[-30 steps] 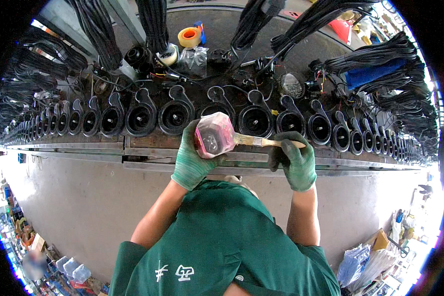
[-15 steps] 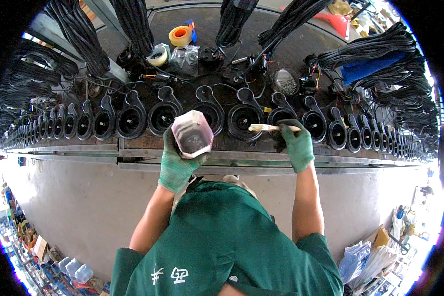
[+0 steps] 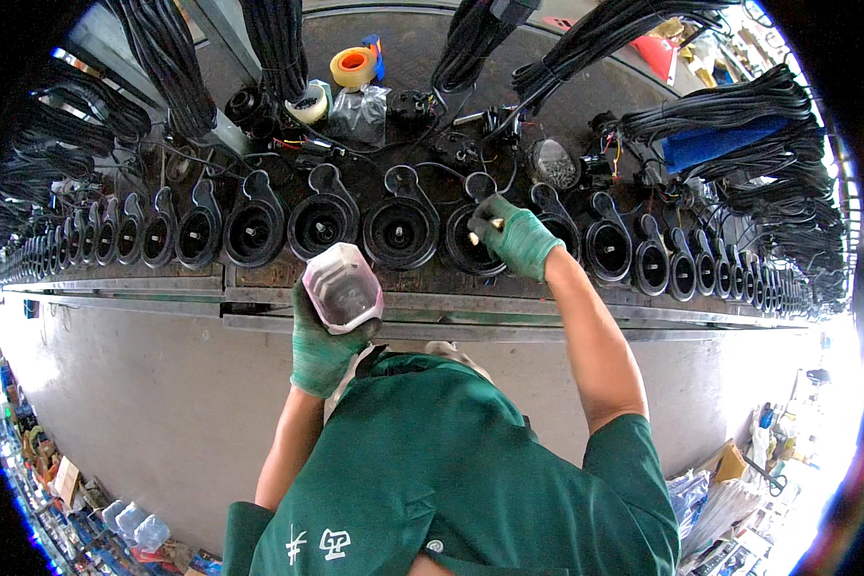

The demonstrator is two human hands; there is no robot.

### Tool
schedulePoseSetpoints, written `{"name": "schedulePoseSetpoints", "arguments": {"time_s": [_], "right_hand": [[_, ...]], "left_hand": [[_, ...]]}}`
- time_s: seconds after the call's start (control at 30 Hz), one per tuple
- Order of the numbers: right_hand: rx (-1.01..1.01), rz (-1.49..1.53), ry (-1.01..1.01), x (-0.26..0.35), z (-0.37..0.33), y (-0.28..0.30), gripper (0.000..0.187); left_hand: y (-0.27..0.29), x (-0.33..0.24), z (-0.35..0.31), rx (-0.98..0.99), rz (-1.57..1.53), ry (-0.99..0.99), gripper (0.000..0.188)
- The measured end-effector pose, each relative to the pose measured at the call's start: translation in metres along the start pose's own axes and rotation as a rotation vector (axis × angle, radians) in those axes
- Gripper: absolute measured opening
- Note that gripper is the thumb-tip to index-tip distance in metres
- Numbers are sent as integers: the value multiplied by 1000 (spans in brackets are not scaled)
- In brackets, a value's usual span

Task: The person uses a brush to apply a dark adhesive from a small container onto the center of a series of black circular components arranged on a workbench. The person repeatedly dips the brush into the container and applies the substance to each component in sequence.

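Note:
My left hand, in a green glove with dark fingers, is closed round a cut-off translucent plastic container with a pinkish rim, tilted at the bench's front edge. Green-gloved too, my right hand grips a small brush; its pale bristles and the handle end show between the fingers, the rest is hidden. The brush is over a round black housing with a looped tab, partly covered by the hand. Left of it sits another black housing; I cannot tell whether the bristles touch anything.
More black housings stand in a long row along the dark bench. Behind them lie an orange tape roll, a clear plastic bag, a clear dish of small parts and bundled black cables.
My right hand has moved left with the brush, from the housing on the right to this one. My left hand has brought the container slightly left and down, nearer me.

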State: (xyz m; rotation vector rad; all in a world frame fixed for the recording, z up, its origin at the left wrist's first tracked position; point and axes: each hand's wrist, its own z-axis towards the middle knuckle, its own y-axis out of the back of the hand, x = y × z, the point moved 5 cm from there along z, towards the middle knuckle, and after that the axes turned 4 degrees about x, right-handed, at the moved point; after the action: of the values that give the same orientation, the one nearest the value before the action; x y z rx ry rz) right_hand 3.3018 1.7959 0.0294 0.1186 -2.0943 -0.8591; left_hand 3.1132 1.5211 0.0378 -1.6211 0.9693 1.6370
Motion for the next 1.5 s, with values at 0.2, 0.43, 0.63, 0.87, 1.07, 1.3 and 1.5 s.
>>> {"name": "schedulePoseSetpoints", "arguments": {"time_s": [0.2, 0.43, 0.63, 0.87, 1.07, 1.3, 1.5], "right_hand": [[100, -260, 46, 7, -13, 21, 27], [-251, -32, 248, -3, -44, 47, 21], [-651, 252, 166, -39, -137, 102, 20], [-565, 220, -45, -107, -138, 84, 23], [-343, 282, -89, -119, -81, 66, 25], [-285, 74, 225, -93, -56, 69, 29], [136, -210, 64, -74, -67, 72, 30]], "left_hand": [[6, 5, -3, -29, 39, -17, 97], [-4, -3, -3, -45, 138, -40, 94], [-20, -9, -7, -37, 46, 31, 95], [-42, -9, -9, -12, 235, -55, 96], [-61, -15, -19, -47, 173, -17, 93], [-89, -22, -36, -122, 71, 62, 93], [-79, -7, -42, -99, 251, -3, 92]]}}
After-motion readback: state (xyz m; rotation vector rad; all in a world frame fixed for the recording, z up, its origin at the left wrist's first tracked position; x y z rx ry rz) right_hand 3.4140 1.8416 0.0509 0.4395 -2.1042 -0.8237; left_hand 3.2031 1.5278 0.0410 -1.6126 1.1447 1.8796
